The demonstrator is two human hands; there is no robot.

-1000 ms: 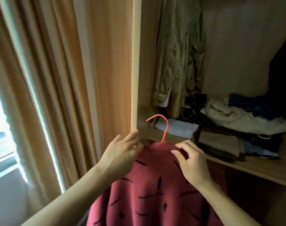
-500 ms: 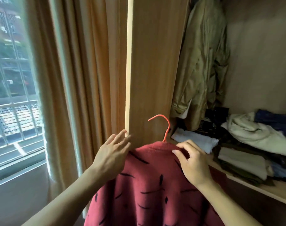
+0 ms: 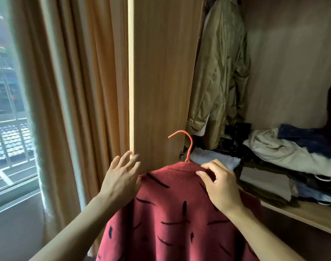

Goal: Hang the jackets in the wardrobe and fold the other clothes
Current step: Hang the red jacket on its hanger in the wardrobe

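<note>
A dark red jacket with black dashes (image 3: pixel 176 213) hangs on an orange hanger (image 3: pixel 187 146), low in the middle of the view, in front of the wardrobe. My right hand (image 3: pixel 220 183) pinches the jacket at its collar, right of the hook. My left hand (image 3: pixel 121 176) is at the jacket's left shoulder with fingers spread, close to the wardrobe door's edge (image 3: pixel 131 91). An olive green jacket (image 3: pixel 221 72) hangs inside the wardrobe at upper right.
Piled and folded clothes (image 3: pixel 285 162) lie on the wardrobe shelf (image 3: pixel 311 217) at right. The wooden wardrobe door (image 3: pixel 164 72) stands open in the middle. Orange curtains (image 3: pixel 81 91) and a window (image 3: pixel 8 110) fill the left side.
The view has swung up and left, showing more window. My left hand has loosened from the jacket's shoulder and its fingers have spread. The right hand still holds the collar.
</note>
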